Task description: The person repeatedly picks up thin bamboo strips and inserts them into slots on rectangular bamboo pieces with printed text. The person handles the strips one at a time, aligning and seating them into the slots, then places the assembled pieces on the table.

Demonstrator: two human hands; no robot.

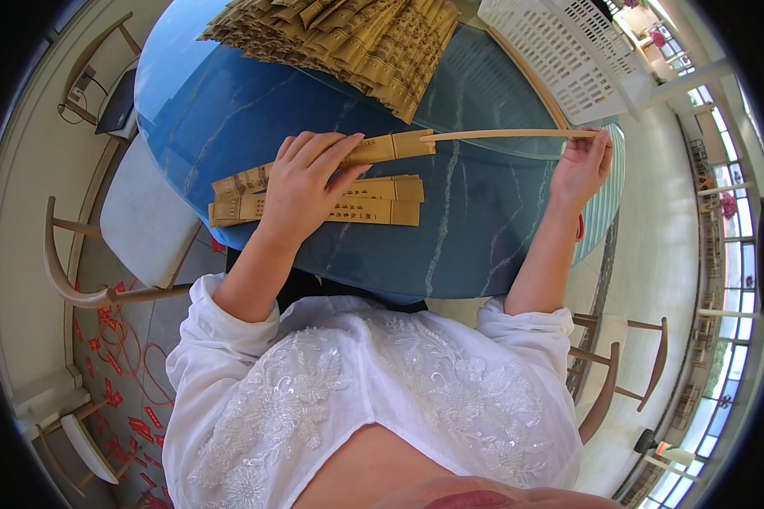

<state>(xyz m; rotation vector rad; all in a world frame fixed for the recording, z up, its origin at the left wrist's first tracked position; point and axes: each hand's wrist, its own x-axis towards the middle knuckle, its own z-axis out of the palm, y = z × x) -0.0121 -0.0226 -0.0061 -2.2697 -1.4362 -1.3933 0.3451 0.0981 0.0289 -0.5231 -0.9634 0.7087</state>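
Observation:
My left hand (pixel 301 187) is closed on a long gold paper sleeve (pixel 395 146) with printing on it, pressing it near the table. At the sleeve's right end its mouth faces a pale wooden chopstick (pixel 509 134), whose tip is at or just inside the opening. The chopstick's far right end is pinched by my right hand (pixel 580 170); whether it is one stick or a pair I cannot tell. Under and beside my left hand lie a few more flat gold sleeves (pixel 378 212), partly covered by the palm.
A large heap of gold sleeves (pixel 356 51) sits at the back of the blue marbled round table (pixel 475 229). A white perforated basket (pixel 560 59) stands at the back right, with long wooden sticks (pixel 530 76) alongside. Chairs flank the table, one (pixel 148 208) at left.

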